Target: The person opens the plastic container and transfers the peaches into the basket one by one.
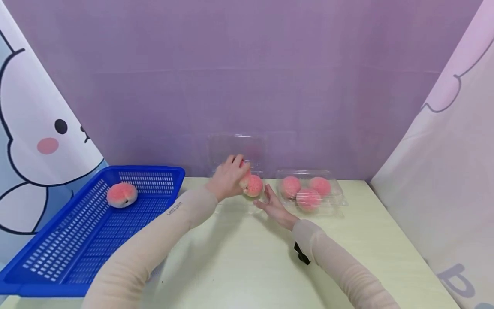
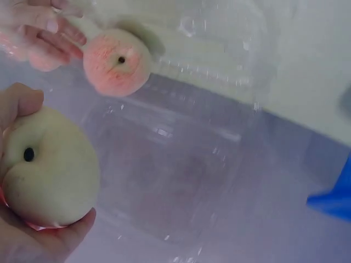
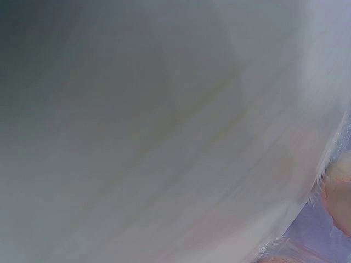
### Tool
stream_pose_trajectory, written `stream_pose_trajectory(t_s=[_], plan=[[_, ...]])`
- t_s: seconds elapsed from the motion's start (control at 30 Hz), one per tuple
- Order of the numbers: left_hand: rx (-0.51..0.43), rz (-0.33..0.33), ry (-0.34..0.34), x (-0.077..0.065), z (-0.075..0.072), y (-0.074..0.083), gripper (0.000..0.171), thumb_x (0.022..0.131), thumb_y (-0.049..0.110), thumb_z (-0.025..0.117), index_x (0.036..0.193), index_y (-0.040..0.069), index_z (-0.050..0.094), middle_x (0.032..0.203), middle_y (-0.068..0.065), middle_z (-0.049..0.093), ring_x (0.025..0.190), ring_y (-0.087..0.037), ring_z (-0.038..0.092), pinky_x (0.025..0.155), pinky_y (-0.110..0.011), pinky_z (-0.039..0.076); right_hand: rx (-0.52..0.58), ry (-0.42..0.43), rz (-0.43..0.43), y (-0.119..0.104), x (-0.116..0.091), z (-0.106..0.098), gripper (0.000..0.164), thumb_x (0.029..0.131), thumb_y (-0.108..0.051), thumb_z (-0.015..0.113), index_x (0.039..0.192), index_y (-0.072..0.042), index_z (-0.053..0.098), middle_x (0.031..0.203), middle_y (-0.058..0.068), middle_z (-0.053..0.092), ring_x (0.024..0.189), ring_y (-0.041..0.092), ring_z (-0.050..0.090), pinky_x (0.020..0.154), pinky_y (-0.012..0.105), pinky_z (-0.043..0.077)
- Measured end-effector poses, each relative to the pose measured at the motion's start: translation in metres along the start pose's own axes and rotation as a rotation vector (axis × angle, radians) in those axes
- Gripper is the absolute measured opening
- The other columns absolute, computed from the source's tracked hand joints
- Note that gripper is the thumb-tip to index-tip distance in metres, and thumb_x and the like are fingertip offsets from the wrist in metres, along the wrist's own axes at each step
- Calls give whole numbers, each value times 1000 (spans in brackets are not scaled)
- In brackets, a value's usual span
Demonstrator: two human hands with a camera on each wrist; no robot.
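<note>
My left hand [image 1: 230, 178] grips a pink and cream peach [image 2: 60, 170] over a clear plastic clamshell box [image 1: 237, 148], whose lid stands raised at the back. Inside that box, toward its right side, lies another peach [image 1: 253, 186]. Close to the box's right side is my right hand [image 1: 275, 208], its fingers loosely extended and nothing held in them. Whether those fingers touch the box is unclear. The right wrist view is mostly a blurred pale surface, with part of a peach [image 3: 339, 192] at its right edge.
Right of the hands sits a second clear box [image 1: 335, 195] holding three peaches [image 1: 308, 199]. A blue perforated basket [image 1: 143, 231] stands at the left with one peach [image 1: 121, 195] in it. A purple backdrop [image 1: 239, 77] rises behind the pale table [image 1: 239, 266].
</note>
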State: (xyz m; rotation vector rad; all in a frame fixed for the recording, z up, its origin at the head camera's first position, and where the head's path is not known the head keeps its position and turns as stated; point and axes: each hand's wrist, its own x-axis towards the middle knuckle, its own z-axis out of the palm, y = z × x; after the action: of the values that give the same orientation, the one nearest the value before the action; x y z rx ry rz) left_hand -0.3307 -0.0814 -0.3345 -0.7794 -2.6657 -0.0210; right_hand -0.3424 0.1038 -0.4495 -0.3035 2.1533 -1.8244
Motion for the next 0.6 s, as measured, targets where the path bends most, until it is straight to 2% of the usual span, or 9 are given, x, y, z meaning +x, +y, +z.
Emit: stream_pose_trajectory(t_s=[0.17,0.33,0.6], plan=[[3,-8,-35,-8,-20,-3,64,65,20,76,122,15,49,124,-12,43,116,-32,42,82,-45,52,-22,5,-1,2,0,0,88,89,-18,58,147,-9,-9,154,10,-6,142,28,-3,111,50,14],[-4,-22,-74,-22,-33,-14,64,65,19,76,122,14,47,127,-13,41,118,-34,39,87,-47,49,-14,19,-10,8,0,1,85,91,-16,56,147,-11,-8,155,8,-5,142,26,-2,112,47,15],[-22,-50,18,-47,-47,-49,66,61,17,75,122,11,49,123,-16,42,112,-37,41,75,-51,52,-27,23,-18,7,1,2,89,88,-19,59,147,-11,-7,155,8,-5,142,27,-1,112,49,14]])
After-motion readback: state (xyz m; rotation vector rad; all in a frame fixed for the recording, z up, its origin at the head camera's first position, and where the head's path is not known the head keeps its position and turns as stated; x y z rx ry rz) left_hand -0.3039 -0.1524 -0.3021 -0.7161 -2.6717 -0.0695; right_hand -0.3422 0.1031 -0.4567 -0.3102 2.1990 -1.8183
